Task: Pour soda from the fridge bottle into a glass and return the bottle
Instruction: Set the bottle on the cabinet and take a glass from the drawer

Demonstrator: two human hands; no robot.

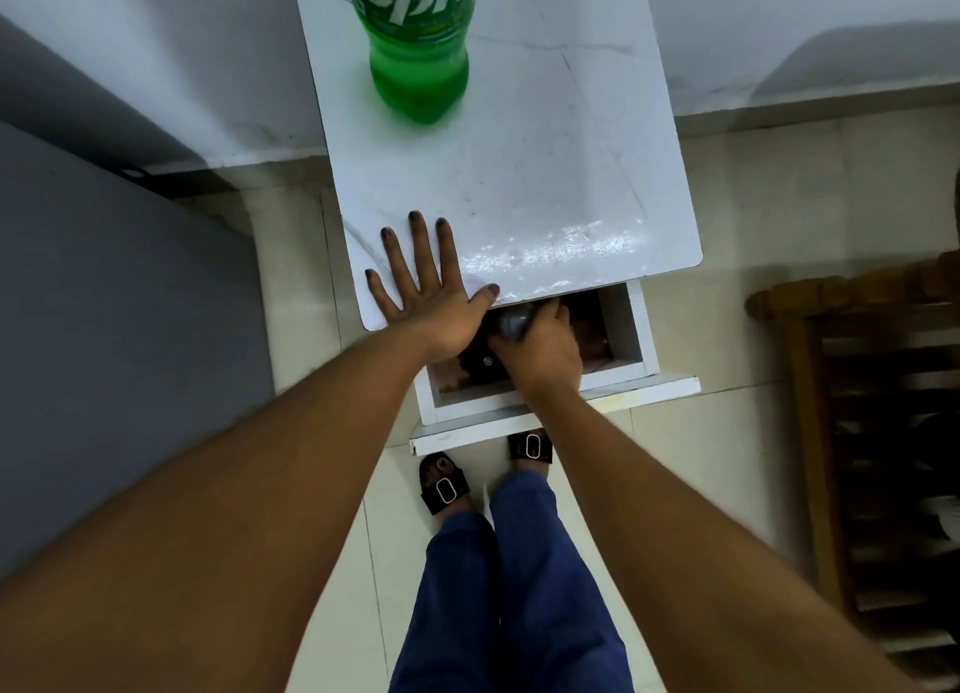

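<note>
A green Sprite bottle (418, 42) stands upright at the far left of a small white marble-topped table (545, 172). My left hand (423, 287) lies flat, fingers spread, on the table's near left corner. Below the top, a white drawer (631, 339) is pulled out toward me. My right hand (540, 346) reaches into it and is closed around a greyish glass-like object (511, 323), mostly hidden by my fingers and the table edge.
A grey fridge side (104, 354) fills the left. A dark wooden rack (872, 432) stands at the right. My feet in black sandals (444, 484) stand on the pale tiled floor just before the drawer front. A grey wall runs behind the table.
</note>
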